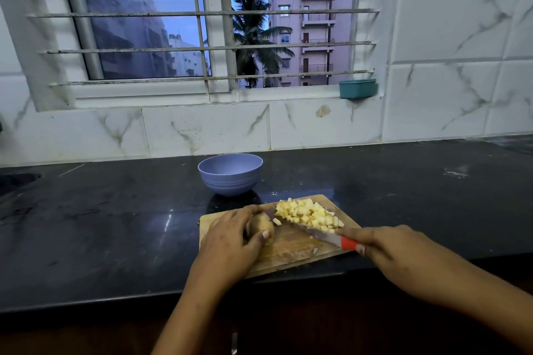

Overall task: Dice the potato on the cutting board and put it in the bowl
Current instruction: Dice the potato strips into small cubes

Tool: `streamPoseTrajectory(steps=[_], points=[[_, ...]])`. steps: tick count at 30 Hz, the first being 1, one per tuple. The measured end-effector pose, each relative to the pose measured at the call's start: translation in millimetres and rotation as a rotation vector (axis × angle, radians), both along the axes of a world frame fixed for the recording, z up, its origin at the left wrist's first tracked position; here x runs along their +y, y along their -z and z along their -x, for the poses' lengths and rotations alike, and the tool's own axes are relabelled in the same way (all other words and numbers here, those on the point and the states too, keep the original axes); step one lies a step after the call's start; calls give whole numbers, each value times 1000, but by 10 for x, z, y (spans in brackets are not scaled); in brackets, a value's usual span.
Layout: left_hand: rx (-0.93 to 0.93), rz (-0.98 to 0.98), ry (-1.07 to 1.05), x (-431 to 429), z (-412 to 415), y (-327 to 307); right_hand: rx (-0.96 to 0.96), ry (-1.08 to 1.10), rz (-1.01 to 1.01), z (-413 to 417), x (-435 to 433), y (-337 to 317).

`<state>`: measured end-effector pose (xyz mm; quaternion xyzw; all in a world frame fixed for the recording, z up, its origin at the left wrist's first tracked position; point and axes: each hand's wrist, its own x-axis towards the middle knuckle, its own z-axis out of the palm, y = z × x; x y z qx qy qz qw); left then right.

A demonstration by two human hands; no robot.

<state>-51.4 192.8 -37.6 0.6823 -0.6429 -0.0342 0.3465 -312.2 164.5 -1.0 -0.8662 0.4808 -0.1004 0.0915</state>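
Observation:
A wooden cutting board [291, 251] lies near the counter's front edge. On its left part my left hand [230, 236] grips a brown, unpeeled piece of potato [259, 228], thumb and fingers curled round it. A heap of yellow potato dice [310, 215] lies on the board's far right part. My right hand [386, 251] holds a knife [320, 235] by its red handle; the blade lies low along the near side of the heap, its tip close to the potato piece. One loose dice sits by the tip. A lilac bowl [230, 173] stands behind the board; its inside is hidden.
The board overhangs the front edge of a black stone counter [115, 225]. A marble-tiled wall and a barred window rise behind. A teal container [357, 89] sits on the window sill at the right. A sink corner [17, 179] shows at the far left.

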Motion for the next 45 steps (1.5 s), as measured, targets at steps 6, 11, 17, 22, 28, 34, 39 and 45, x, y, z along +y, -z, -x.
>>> streamPoseTrajectory(steps=[6,11,17,22,28,34,39,45], points=[[-17,3,1,-11,3,6,-97,-16,24,71,-68,-40],[-20,9,-13,-14,5,18,-95,-94,1,-159,7,16],[-19,23,-4,-7,19,3,-12,-62,86,-386,-40,121],[-36,18,-14,-6,25,7,3,-1,105,-352,-41,110],[-43,17,-14,13,37,2,-2,23,102,-289,-53,101],[-44,10,-6,16,31,-1,-35,-22,52,-246,123,40],[-49,4,-7,13,32,-6,-48,21,54,-137,34,35],[-53,-1,-7,2,29,-5,-132,-14,15,-107,94,16]])
